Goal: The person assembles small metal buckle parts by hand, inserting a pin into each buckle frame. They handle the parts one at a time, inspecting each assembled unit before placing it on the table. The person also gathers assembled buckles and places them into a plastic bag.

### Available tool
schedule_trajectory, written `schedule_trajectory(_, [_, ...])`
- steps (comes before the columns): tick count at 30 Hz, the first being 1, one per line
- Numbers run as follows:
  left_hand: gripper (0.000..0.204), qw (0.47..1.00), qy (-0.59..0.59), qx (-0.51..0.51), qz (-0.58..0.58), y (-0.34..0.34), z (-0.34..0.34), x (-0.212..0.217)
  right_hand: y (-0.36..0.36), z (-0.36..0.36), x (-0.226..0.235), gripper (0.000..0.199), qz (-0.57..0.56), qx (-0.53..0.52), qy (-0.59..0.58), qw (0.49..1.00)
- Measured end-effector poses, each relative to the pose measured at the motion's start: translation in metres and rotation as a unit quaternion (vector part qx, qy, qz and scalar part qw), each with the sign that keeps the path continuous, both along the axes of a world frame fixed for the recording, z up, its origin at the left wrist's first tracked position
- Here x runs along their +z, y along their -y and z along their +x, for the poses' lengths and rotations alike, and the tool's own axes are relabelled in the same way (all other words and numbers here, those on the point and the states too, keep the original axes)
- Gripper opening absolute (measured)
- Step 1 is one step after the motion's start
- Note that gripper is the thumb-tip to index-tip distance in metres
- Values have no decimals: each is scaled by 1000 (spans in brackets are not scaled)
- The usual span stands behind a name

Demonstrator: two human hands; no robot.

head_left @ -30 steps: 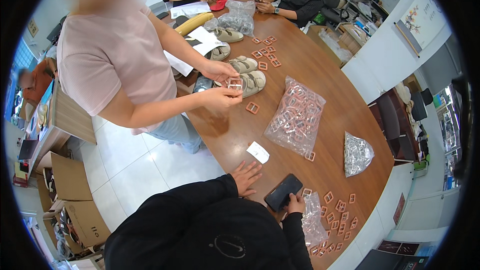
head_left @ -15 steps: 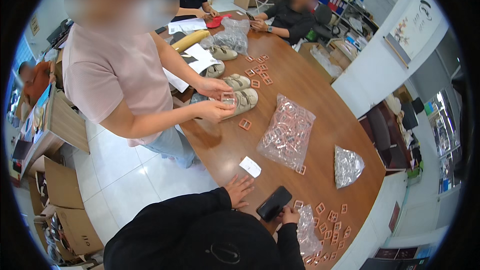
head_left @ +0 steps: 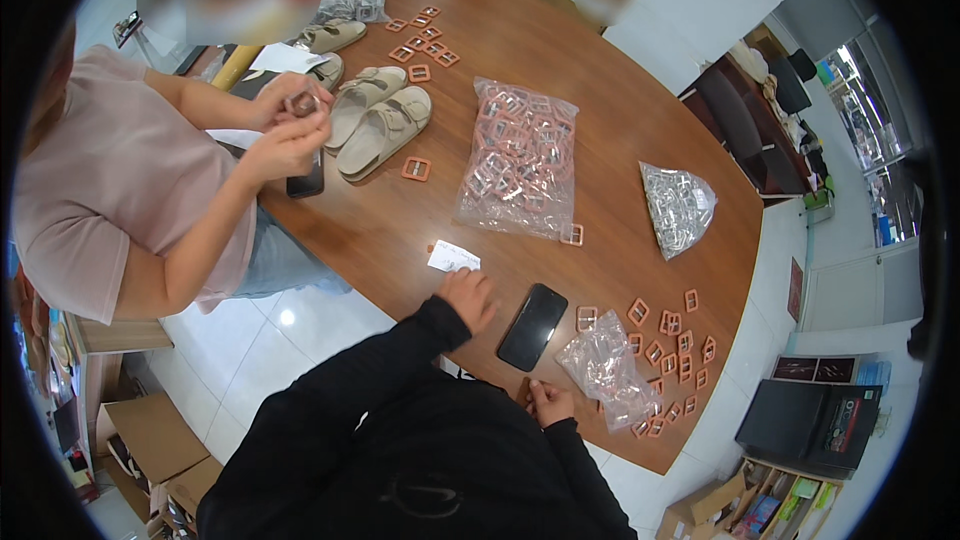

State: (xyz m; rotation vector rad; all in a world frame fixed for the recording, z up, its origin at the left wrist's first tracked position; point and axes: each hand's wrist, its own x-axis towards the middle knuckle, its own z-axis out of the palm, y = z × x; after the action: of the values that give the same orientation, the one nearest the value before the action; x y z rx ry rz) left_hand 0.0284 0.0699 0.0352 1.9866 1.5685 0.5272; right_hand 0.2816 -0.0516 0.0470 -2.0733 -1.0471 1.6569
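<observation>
Wood everywhere here: a big brown oval table (head_left: 600, 120) with stuff scattered all over it. The left hand (head_left: 468, 297) is laid flat near the table edge, fingers loosely spread, just below a small white card (head_left: 453, 257) that isn't actually gripped. The right hand (head_left: 548, 402) is curled at the near edge, and whether anything is pinched in it can't be told. A black phone (head_left: 532, 326) is parked between the two hands, right by the rim.

A few things could go sideways. The phone could easily be knocked off the edge if a sleeve gets dragged across it. Loose orange-pink buckles (head_left: 672, 324) are strewn just right of a crumpled clear bag (head_left: 603, 368), and some near the rim could be swept to the floor with one careless reach. The card could be slid away by the flat palm.

Further up, a full clear bag of orange-pink buckles (head_left: 520, 158) and a bag of silvery buckles (head_left: 678, 208) are lying unsealed-looking, so spills are possible if they're tugged. A person in pink is fiddling with a buckle near beige sandals (head_left: 385, 125).
</observation>
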Motion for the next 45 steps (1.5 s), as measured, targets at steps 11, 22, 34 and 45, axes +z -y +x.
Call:
schedule_trajectory(11, [32,969,108,147,164,-146,45,-25,1,2,-6,42,7,-33,12,999])
schedule_trajectory(22, [17,925,-41,163,339,-162,34,-33,4,18,-35,44,141,66,74,985])
schedule_trajectory(34, [20,946,-89,123,286,-153,47,-14,4,25,-41,43,97,93,53,990])
schedule_trajectory(45, [28,703,592,221,-327,7,38,79,-73,21,71,22,210,-34,-165,963])
